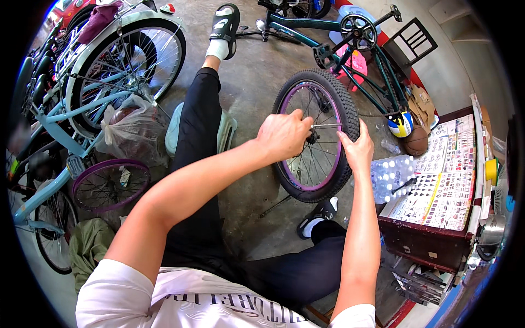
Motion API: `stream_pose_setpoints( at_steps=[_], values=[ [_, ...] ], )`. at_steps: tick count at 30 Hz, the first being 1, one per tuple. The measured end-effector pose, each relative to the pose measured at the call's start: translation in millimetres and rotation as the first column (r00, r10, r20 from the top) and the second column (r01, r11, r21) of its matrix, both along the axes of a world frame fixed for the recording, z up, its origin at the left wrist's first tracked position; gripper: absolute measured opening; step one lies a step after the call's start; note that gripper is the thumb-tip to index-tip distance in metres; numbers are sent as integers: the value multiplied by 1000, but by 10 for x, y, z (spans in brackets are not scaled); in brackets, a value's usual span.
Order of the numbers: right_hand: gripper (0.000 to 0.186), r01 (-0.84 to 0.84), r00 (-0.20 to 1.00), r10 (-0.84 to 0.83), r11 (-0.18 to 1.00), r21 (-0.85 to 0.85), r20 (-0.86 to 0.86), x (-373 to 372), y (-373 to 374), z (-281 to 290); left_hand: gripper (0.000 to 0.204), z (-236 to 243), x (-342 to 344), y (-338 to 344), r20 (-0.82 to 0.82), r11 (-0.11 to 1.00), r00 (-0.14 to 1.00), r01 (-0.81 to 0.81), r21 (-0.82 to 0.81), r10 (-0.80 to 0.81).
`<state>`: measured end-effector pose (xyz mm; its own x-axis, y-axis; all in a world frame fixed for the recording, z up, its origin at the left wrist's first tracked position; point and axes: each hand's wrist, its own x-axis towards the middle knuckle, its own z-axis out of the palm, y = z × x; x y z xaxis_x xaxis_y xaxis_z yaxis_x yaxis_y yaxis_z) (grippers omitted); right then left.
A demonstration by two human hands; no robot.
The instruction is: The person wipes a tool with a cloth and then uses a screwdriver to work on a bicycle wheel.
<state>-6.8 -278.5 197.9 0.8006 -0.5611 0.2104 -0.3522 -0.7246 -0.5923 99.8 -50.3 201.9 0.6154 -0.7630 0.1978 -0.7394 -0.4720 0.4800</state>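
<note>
Between my legs is a bicycle wheel with a purple rim [288,176] and a black knobby tyre [345,112]. My left hand [285,134] is closed in a fist on a thin metal tool [326,126]; most of its handle end is hidden in the fingers. The tool's shaft reaches across the spokes to the inner edge of the tyre on the right. Beside that spot, my right hand [358,150] grips the tyre, thumb on the near sidewall and fingers round the tread.
Ahead lies a dark green bicycle frame [306,30]. A light blue bicycle [60,131] and a loose purple-rimmed wheel [111,185] are at left. Water bottles [389,174] and a dark red cabinet [421,243] stand at right. A pale green stool [225,131] is behind my left leg.
</note>
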Motion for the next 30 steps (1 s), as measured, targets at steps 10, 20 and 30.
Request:
stream_pose_setpoints(
  at_steps=[10,20,30],
  values=[
    [68,19,998,-18,1000,17,-60,96,-37,3,17,394,259,-132,233,964,952,146,224,-199],
    [69,-1,1000,1,996,91,2,45,-95,-69,14,618,195,-297,252,917,920,208,340,-302],
    [69,10,1000,-8,995,95,-15,52,-79,-24,15,526,239,-284,253,940,936,166,299,-246]
  ],
)
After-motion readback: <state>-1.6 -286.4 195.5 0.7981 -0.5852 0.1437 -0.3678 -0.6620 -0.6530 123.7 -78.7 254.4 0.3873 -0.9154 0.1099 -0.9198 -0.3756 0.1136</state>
